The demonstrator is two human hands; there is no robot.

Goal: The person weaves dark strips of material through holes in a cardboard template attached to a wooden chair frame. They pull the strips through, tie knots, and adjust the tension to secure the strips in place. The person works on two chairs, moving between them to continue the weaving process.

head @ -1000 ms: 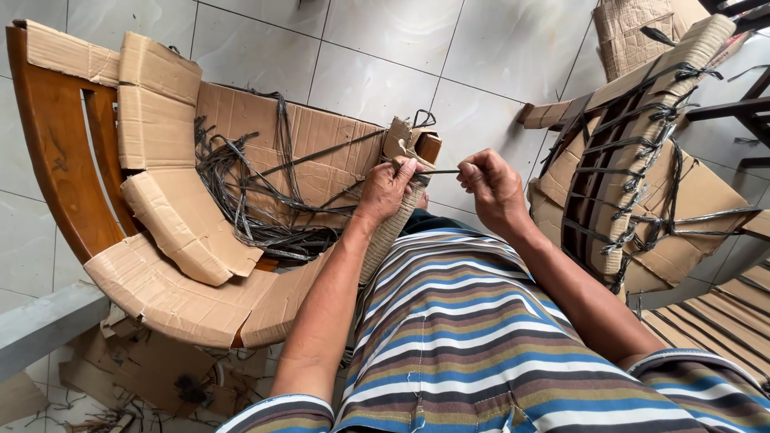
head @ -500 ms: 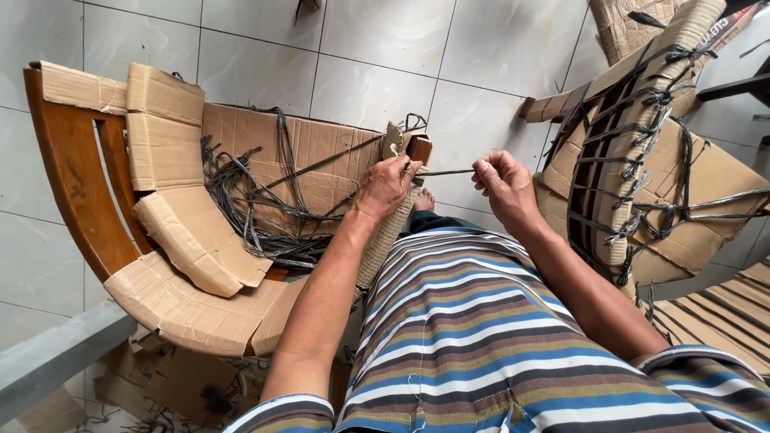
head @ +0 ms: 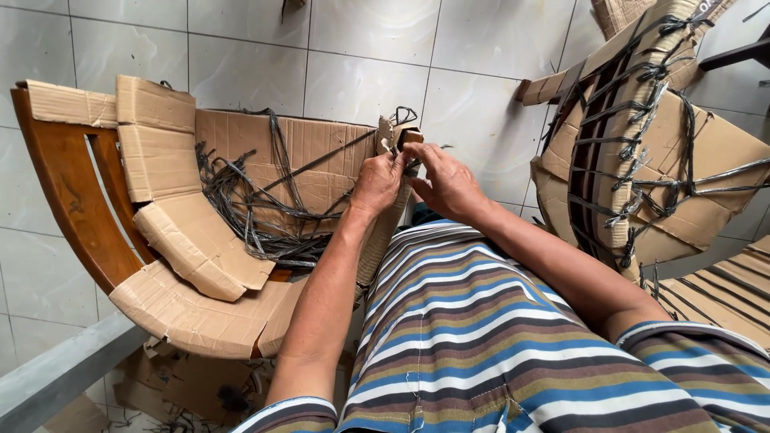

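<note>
Both hands meet at top corner of the cardboard-wrapped chair arm (head: 397, 140). Left hand (head: 377, 180) pinched shut on dark plastic strap (head: 413, 166) there; right hand (head: 449, 180) fingers curled, gripping same strap. 2 wrapped wooden chairs: one (head: 160, 216) at left w/ loose strap tangle (head: 249, 208), second (head: 642, 136) at right, strapped. Vs 0.5 s ago: hands were apart w/ strap stretched between; now together.

Matt brown cardboard (head: 196, 240) wraps a chair of smooth, reddish varnished wood (head: 68, 208). Dull grey plastic strapping (head: 249, 204) lies tangled on it. The floor (head: 241, 56) is pale, faintly glossy tile. The shirt (head: 481, 337) is striped cloth.
</note>
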